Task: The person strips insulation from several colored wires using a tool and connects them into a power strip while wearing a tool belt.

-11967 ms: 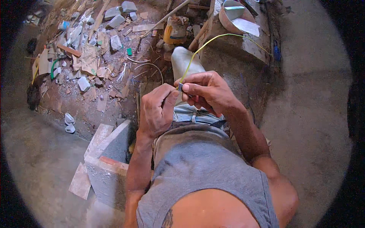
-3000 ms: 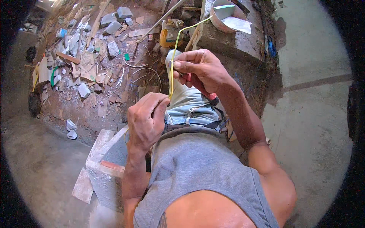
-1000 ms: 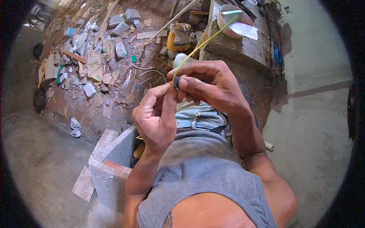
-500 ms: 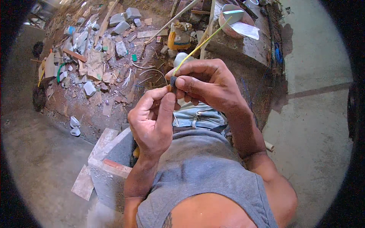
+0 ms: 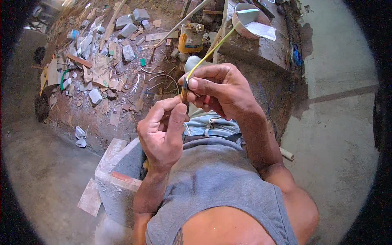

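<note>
A thin yellow electrical wire [image 5: 212, 50] slants down from the upper right into my hands. Its lower end looks stripped, with copper-coloured strands [image 5: 183, 97] showing between my fingertips. Beside them runs a narrow dark strip [image 5: 185, 85], possibly tape; how it is attached I cannot make out. My right hand [image 5: 233, 90] pinches the wire between thumb and forefinger where the yellow covering meets the dark strip. Just below, my left hand [image 5: 161, 132] is closed, thumb against forefinger, on the copper-coloured end. The tip itself is hidden by the fingers.
Broken blocks [image 5: 129, 52], cardboard [image 5: 99, 74] and wire offcuts [image 5: 161, 76] litter the dirt at the left. A yellow sack [image 5: 190, 39] lies ahead. A round bucket [image 5: 241, 25] stands at the upper right. Near my left elbow is a concrete block [image 5: 116, 194].
My hands have drawn slightly apart, baring more copper-coloured wire between them. The dark piece now shows as a narrower, longer strip. The wire's yellow upper part has swung a little left.
</note>
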The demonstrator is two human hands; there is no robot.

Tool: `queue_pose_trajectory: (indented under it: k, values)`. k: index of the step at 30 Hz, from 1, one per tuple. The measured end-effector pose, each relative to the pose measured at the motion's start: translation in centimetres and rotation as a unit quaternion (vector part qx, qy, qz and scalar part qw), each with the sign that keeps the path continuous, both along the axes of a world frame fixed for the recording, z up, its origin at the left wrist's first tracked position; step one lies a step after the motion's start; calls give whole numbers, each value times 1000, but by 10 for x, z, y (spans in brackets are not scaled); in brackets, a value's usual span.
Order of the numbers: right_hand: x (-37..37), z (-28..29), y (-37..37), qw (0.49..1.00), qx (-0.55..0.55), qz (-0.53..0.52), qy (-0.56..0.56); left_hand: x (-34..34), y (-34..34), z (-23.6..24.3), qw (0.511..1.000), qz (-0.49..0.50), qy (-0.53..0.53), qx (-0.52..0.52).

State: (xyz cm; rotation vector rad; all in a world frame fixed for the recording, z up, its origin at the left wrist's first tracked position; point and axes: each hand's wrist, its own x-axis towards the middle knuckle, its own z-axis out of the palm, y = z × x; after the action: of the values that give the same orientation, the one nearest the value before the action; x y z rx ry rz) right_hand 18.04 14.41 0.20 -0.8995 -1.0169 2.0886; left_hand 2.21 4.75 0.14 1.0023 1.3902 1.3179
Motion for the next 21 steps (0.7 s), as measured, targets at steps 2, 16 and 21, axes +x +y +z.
queue_pose_trajectory:
  k: [2, 16, 21]
  values:
    - [3, -10, 2, 999, 12, -26, -23, 3, -2, -2, 1000, 6, 16, 1]
    - [15, -14, 19, 996, 31, -40, -74, 1, -15, -6, 998, -1, -39, -53]
    - [13, -15, 21, 996, 50, -55, -49, -1, -19, -5, 998, 4, -21, -60]
